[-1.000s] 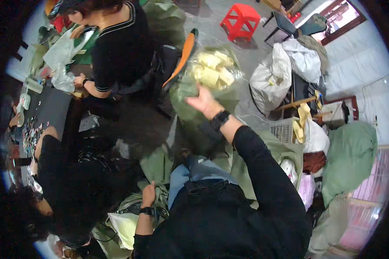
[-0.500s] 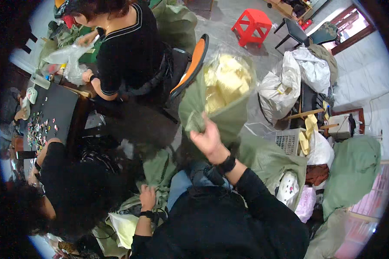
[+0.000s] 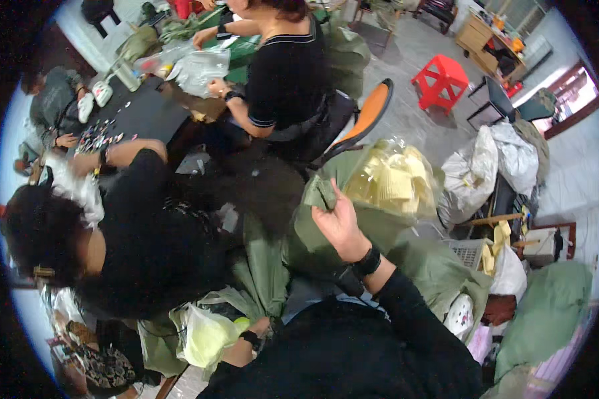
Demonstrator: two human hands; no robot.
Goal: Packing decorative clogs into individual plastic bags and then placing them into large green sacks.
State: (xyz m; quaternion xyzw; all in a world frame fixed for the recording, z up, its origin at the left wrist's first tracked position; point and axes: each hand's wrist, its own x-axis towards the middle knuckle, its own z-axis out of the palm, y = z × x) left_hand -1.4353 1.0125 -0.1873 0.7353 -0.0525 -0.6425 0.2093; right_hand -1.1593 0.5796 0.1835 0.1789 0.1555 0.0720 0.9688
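Observation:
A large green woven sack (image 3: 326,229) stands in front of me, its mouth lined with clear plastic and filled with pale yellow, ribbed pieces (image 3: 396,181). My right hand (image 3: 343,229) pinches a folded corner of this sack's rim on its left side. Lower and to the left, my left hand (image 3: 262,326) is close to my body, its fingers curled at the gathered end of another green sack (image 3: 265,266); the fingertips are partly hidden. Right beside that hand lies a plastic bag with light yellow-green contents (image 3: 209,336).
A co-worker (image 3: 133,226) sits close on my left, another (image 3: 286,80) ahead beside an orange-edged chair (image 3: 369,116). Small pieces lie on a dark table (image 3: 150,120). A red stool (image 3: 440,83), white sacks (image 3: 471,173) and a grey basket (image 3: 469,251) stand to the right.
The view has turned, so the surroundings sit further right. My left hand has drawn back toward my body along the gathered sack. My right hand still grips the rim corner, now turned more palm-up.

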